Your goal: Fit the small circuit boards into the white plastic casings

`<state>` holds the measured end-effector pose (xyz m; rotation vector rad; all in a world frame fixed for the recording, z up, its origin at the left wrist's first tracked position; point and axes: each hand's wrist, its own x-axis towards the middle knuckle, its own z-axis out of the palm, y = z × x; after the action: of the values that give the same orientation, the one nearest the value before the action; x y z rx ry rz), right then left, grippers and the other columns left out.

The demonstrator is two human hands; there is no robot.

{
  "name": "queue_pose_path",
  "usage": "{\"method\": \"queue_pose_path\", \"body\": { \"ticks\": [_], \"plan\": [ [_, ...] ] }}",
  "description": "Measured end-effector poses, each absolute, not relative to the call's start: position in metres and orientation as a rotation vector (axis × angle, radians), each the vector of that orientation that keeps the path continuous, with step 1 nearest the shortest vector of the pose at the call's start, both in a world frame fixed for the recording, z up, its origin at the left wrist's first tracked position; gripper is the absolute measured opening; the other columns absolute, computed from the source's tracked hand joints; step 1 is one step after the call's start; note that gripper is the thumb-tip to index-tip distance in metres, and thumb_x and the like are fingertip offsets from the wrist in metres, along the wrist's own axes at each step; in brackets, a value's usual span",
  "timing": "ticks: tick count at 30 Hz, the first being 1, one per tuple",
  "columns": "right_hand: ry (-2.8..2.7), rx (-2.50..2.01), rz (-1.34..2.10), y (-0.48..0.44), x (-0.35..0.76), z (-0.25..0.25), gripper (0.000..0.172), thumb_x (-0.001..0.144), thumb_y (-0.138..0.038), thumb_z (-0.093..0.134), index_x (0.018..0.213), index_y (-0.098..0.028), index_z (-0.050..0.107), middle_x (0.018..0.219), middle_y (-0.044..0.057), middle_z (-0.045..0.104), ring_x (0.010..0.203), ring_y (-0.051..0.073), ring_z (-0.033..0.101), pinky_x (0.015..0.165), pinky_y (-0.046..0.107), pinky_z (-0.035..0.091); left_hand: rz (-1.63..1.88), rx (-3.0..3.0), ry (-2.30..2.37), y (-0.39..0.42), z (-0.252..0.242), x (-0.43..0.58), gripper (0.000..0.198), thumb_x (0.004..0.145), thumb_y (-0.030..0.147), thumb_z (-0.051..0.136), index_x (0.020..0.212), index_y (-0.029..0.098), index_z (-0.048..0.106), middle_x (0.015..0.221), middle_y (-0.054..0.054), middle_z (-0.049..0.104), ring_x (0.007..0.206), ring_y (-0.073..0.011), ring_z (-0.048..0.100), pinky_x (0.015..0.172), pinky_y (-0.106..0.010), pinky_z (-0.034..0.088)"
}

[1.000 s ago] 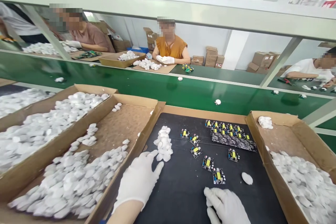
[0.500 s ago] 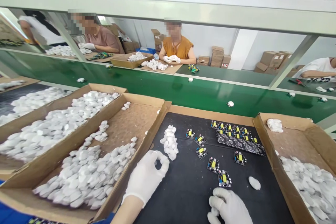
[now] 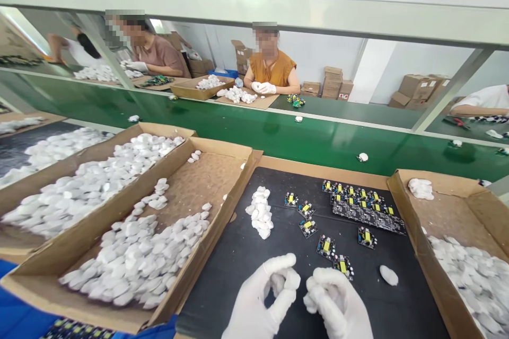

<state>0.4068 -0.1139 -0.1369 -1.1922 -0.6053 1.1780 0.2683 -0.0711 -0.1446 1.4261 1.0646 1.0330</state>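
Note:
My left hand [image 3: 265, 296], in a white glove, is curled with thumb and fingertips almost meeting over the black mat [image 3: 238, 270]. My right hand [image 3: 338, 302], also gloved, has its fingers bent into a pinch just beside it. White glove against white parts hides what either hand holds. Beyond the left hand is a pile of white oval plastic shells [image 3: 260, 212]. Several small circuit boards with yellow transformers lie ahead, the closest board [image 3: 342, 266] just past my right fingertips. To the right rests a single white shell [image 3: 388, 275].
Cardboard trays of white shells stand at left [image 3: 159, 307] and right [image 3: 413, 233]. Joined boards [image 3: 368, 217] lie at the mat's back. Beyond runs a green conveyor [image 3: 318, 143] carrying small pieces, under a metal frame [image 3: 238, 0]. Co-workers sit across, including a person in orange [image 3: 274, 71].
My left hand has moved from beside the shell pile toward the right and nearer me. My right hand has shifted slightly left and up, so both now sit close together. The view has tilted slightly.

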Motion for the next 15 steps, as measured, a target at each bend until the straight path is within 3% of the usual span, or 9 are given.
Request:
{"method": "queue_pose_path", "body": {
  "ticks": [2,5,8,10,12,15],
  "plan": [
    [-0.499,-1.083,1.271,-0.111,0.408,-0.134,0.034,0.066,-0.048,0.078,0.082,-0.019,0.071,0.065,0.003,0.067,0.054,0.013,0.059,0.056,0.027,0.051,0.993,1.242,1.029,-0.073,-0.15,0.271,0.033,0.077,0.04,0.067,0.102,0.018,0.066,0.075,-0.003,0.066,0.067,-0.0142,0.06,0.068,-0.025,0.053],
    [-0.511,-1.025,1.328,-0.109,0.411,-0.142,0.037,0.067,-0.049,0.077,0.088,-0.019,0.075,0.068,0.004,0.067,0.057,0.012,0.057,0.06,0.028,0.052,0.951,1.136,1.02,-0.074,-0.152,0.272,0.032,0.077,0.046,0.065,0.09,0.017,0.064,0.074,-0.004,0.065,0.064,-0.0137,0.057,0.062,-0.025,0.05],
    [-0.664,-1.131,1.325,-0.111,0.418,-0.155,0.039,0.072,-0.051,0.072,0.096,-0.02,0.075,0.074,0.008,0.07,0.065,0.017,0.062,0.068,0.034,0.056,0.883,1.407,1.117,-0.071,-0.15,0.27,0.013,0.078,0.032,0.062,0.077,0.018,0.06,0.073,-0.002,0.064,0.062,-0.0131,0.055,0.061,-0.025,0.049],
    [-0.873,-1.293,1.149,-0.113,0.424,-0.164,0.031,0.079,-0.046,0.066,0.096,-0.022,0.075,0.086,0.009,0.072,0.075,0.021,0.067,0.074,0.035,0.058,0.803,1.755,1.28,-0.066,-0.148,0.266,0.003,0.076,0.02,0.06,0.078,0.021,0.062,0.078,-0.003,0.066,0.067,-0.0165,0.058,0.066,-0.029,0.05],
    [-1.236,-1.446,0.814,-0.114,0.431,-0.172,0.02,0.084,-0.033,0.061,0.095,-0.026,0.075,0.096,0.008,0.073,0.088,0.022,0.068,0.08,0.033,0.057,0.681,2.074,1.427,-0.062,-0.147,0.262,0.02,0.076,0.013,0.055,0.087,0.025,0.067,0.086,-0.004,0.068,0.076,-0.0217,0.061,0.071,-0.036,0.051],
    [-1.788,-1.524,0.268,-0.113,0.441,-0.182,0.031,0.082,-0.014,0.054,0.101,-0.031,0.073,0.098,0.004,0.074,0.087,0.02,0.07,0.076,0.031,0.059,0.504,2.304,1.414,-0.059,-0.148,0.253,0.046,0.074,0.003,0.046,0.105,0.03,0.067,0.095,-0.004,0.068,0.081,-0.0236,0.063,0.072,-0.039,0.052]
  ]
}}
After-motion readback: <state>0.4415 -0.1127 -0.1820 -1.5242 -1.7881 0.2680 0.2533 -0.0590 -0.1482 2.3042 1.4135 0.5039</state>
